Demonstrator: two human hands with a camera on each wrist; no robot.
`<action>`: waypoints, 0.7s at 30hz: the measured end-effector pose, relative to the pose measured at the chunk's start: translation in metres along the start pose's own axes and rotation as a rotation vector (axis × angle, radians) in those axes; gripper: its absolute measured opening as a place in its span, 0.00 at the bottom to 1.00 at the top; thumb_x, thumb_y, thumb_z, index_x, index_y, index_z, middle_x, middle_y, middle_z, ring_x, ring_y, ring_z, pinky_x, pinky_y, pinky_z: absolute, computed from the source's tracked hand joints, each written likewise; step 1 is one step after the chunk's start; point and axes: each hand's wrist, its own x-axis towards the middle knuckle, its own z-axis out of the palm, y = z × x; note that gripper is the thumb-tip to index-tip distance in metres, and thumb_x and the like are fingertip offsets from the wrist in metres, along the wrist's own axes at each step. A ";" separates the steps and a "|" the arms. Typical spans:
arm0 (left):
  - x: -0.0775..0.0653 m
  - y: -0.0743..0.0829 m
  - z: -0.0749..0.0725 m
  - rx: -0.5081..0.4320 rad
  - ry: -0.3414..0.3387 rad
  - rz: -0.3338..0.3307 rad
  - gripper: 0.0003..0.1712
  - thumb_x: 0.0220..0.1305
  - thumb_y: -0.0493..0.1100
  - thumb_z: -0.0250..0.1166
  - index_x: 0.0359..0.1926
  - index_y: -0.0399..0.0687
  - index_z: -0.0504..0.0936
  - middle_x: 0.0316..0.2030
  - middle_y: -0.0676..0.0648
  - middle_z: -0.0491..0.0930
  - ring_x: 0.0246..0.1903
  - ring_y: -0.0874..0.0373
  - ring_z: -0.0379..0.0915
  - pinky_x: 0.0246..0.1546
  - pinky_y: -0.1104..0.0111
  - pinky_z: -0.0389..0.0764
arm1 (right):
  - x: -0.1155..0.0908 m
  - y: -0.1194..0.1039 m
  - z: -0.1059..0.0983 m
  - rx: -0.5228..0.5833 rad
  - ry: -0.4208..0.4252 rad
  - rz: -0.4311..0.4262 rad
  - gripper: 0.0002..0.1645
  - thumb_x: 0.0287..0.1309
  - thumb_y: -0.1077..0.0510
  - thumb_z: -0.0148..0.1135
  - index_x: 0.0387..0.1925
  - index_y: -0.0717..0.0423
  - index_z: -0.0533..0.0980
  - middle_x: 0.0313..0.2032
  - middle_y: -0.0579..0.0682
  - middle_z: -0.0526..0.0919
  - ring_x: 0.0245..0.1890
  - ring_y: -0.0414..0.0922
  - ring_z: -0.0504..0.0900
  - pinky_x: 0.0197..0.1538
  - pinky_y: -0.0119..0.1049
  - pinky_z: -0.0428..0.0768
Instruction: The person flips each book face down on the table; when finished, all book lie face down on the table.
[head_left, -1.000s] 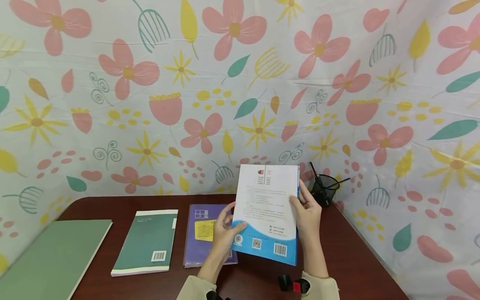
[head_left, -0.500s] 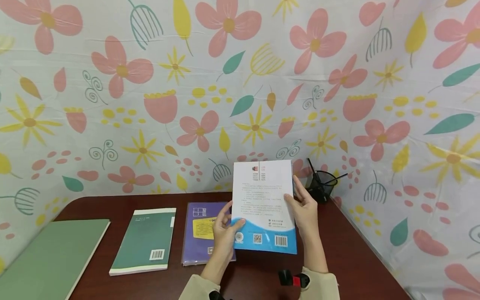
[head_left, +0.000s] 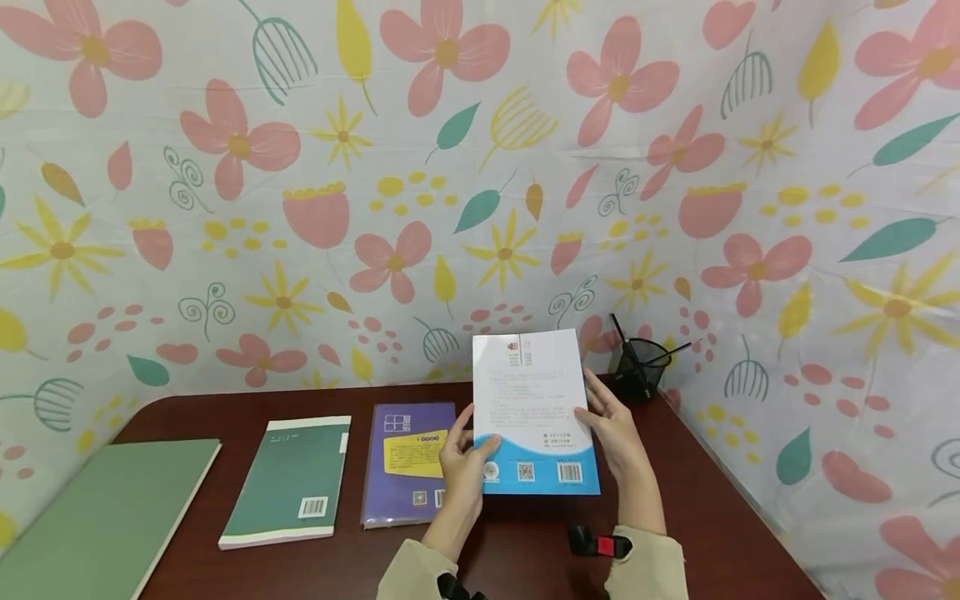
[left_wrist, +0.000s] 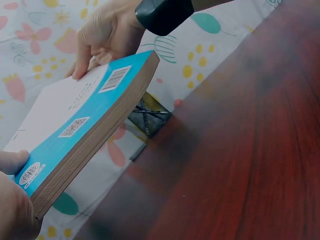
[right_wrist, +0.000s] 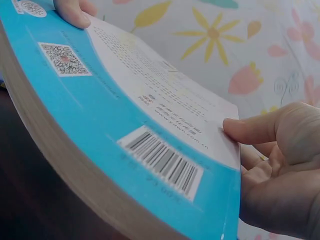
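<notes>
A thick paperback book (head_left: 532,408) with a white and blue back cover is held up over the table between both hands. My left hand (head_left: 463,467) grips its left edge, thumb on the cover near the round logo. On the opposite edge my right hand (head_left: 617,427) holds it, thumb on the white part and fingers behind. In the left wrist view the book (left_wrist: 75,110) is tilted and its page edges show. The right wrist view shows the barcode and QR code on the book (right_wrist: 115,105) close up.
On the dark red table (head_left: 525,558) lie a purple book (head_left: 397,492), a teal book (head_left: 288,483) and a large green book (head_left: 112,508), in a row to the left. A black mesh pen holder (head_left: 639,371) with pens stands at the back right, before a floral curtain (head_left: 420,167).
Both hands and the book have shifted slightly right in the head view. The book has turned a little and leans further back; both hands keep their hold.
</notes>
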 end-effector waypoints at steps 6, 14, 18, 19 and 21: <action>0.000 -0.011 0.000 0.027 -0.004 -0.031 0.36 0.58 0.33 0.68 0.67 0.54 0.71 0.30 0.52 0.74 0.29 0.61 0.66 0.30 0.74 0.70 | 0.008 0.015 0.002 -0.010 0.013 0.050 0.42 0.68 0.65 0.52 0.77 0.40 0.49 0.76 0.54 0.54 0.66 0.54 0.68 0.56 0.32 0.70; 0.006 -0.019 -0.004 0.071 -0.149 -0.028 0.41 0.54 0.28 0.64 0.70 0.50 0.65 0.32 0.50 0.72 0.23 0.63 0.62 0.28 0.73 0.68 | 0.016 0.033 0.002 0.143 0.121 0.128 0.41 0.64 0.68 0.54 0.75 0.49 0.56 0.74 0.55 0.57 0.74 0.51 0.56 0.52 0.21 0.71; 0.007 -0.021 -0.008 0.127 -0.176 -0.046 0.43 0.53 0.27 0.64 0.71 0.50 0.64 0.34 0.49 0.72 0.19 0.64 0.59 0.26 0.72 0.67 | 0.020 0.042 0.004 0.166 0.147 0.151 0.40 0.63 0.70 0.53 0.74 0.50 0.57 0.74 0.56 0.57 0.75 0.50 0.55 0.70 0.40 0.62; 0.007 -0.022 -0.009 0.139 -0.180 -0.052 0.43 0.53 0.27 0.64 0.71 0.50 0.64 0.34 0.48 0.72 0.19 0.63 0.59 0.26 0.72 0.66 | 0.021 0.045 0.005 0.172 0.150 0.150 0.41 0.62 0.71 0.53 0.74 0.51 0.57 0.74 0.56 0.56 0.75 0.51 0.54 0.72 0.44 0.59; 0.008 -0.024 -0.010 0.159 -0.182 -0.054 0.43 0.53 0.27 0.64 0.70 0.49 0.63 0.35 0.47 0.73 0.20 0.62 0.60 0.26 0.71 0.66 | 0.023 0.049 0.006 0.186 0.150 0.147 0.41 0.62 0.72 0.52 0.74 0.52 0.56 0.74 0.57 0.56 0.76 0.51 0.54 0.74 0.46 0.56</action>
